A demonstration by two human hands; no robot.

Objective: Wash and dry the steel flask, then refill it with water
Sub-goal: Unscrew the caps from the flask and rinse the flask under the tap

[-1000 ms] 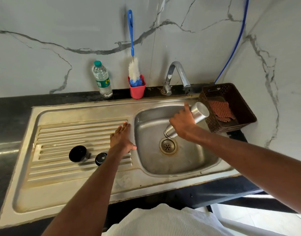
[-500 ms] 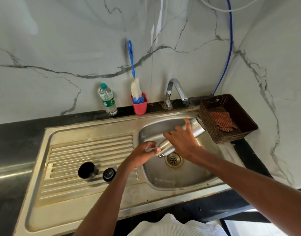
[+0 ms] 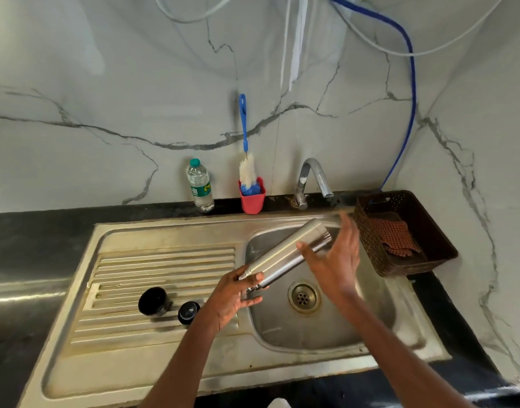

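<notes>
The steel flask (image 3: 285,254) hangs tilted over the sink basin (image 3: 326,325), its open neck pointing down-left and its base up-right. My left hand (image 3: 233,297) holds the neck end, thumb on top and fingers underneath. Spread open around the base end is my right hand (image 3: 336,260); the thumb touches the flask's side and the fingers are straight and blurred. Two black flask caps, a larger cup lid (image 3: 152,301) and a smaller stopper (image 3: 189,312), lie on the drainboard (image 3: 164,260).
The tap (image 3: 313,178) stands behind the basin with no water running. A brown basket (image 3: 370,245) holding a checked cloth (image 3: 395,238) sits at the right rim. A bottle brush in a red holder (image 3: 252,198) and a plastic water bottle (image 3: 199,187) stand against the wall.
My left hand left the drainboard and took the flask's neck. My right hand slid up to the base end and opened its grip. The view tilted upward.
</notes>
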